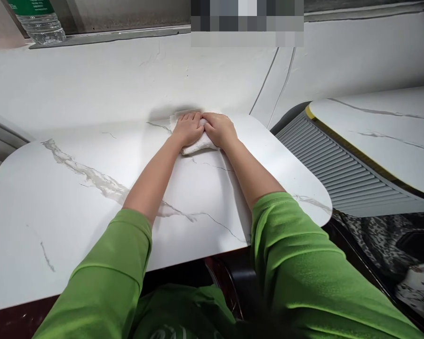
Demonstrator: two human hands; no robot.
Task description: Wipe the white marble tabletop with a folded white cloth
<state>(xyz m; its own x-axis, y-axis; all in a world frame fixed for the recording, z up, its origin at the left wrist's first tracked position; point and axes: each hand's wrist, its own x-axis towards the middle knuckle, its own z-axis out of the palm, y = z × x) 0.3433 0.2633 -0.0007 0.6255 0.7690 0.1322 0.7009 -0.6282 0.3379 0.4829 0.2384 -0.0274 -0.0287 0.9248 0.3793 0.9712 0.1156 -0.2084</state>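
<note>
A folded white cloth lies on the white marble-patterned tabletop, close to the wall at its far edge. My left hand is on top of the cloth's left part, closed over it with the fingers pointing toward the wall. Against it, thumb to thumb, my right hand is closed over the right part. The palms and most of the cloth's middle are hidden under the hands. Both forearms reach straight forward from green sleeves.
A white wall borders the table's far side. On the ledge above it stands a clear bottle with a green label. To the right is another marble-patterned table with a ribbed grey side. Dark patterned fabric lies below it.
</note>
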